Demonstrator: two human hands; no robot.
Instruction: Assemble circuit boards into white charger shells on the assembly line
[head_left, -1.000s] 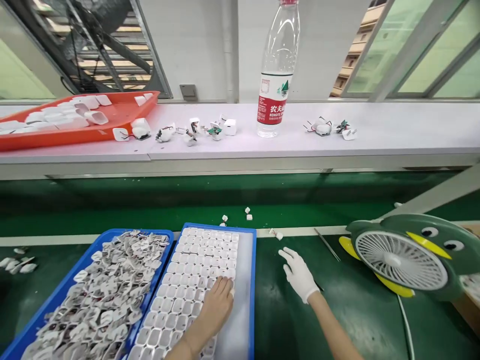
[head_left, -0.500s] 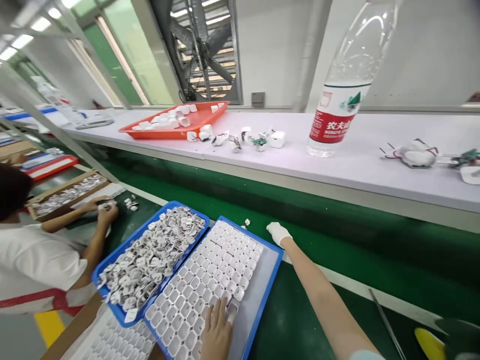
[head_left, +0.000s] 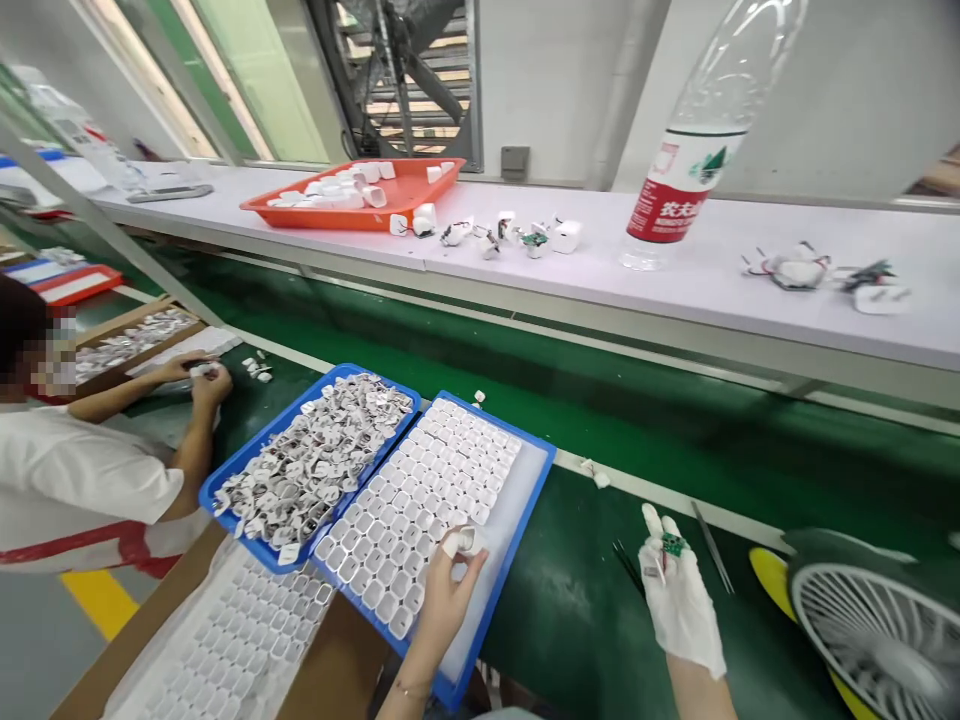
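My left hand (head_left: 450, 580), bare, pinches a small white housing (head_left: 466, 541) above the blue tray (head_left: 517, 540) of white square housings in rows. My right hand (head_left: 679, 590), in a white glove, is palm up over the green bench at the right, with a small green circuit board (head_left: 673, 545) with wires held at its fingers. Left of the housings stands a second blue tray (head_left: 206, 492) heaped with small white wired parts (head_left: 315, 450). Black tweezers (head_left: 628, 567) lie left of my gloved hand and metal tweezers (head_left: 712, 545) lie behind it.
A fan (head_left: 877, 630) stands at the right. The shelf (head_left: 585, 285) holds an orange tray (head_left: 405, 190), a water bottle (head_left: 667, 200) and loose parts. At the left a co-worker's hands (head_left: 208, 378) hold a small part. White pieces (head_left: 596, 473) lie near the bench's far edge.
My left hand has lifted off the housings with one between its fingers. My gloved right hand has come back from the far edge, turned palm up, with a circuit board. The view has shifted.
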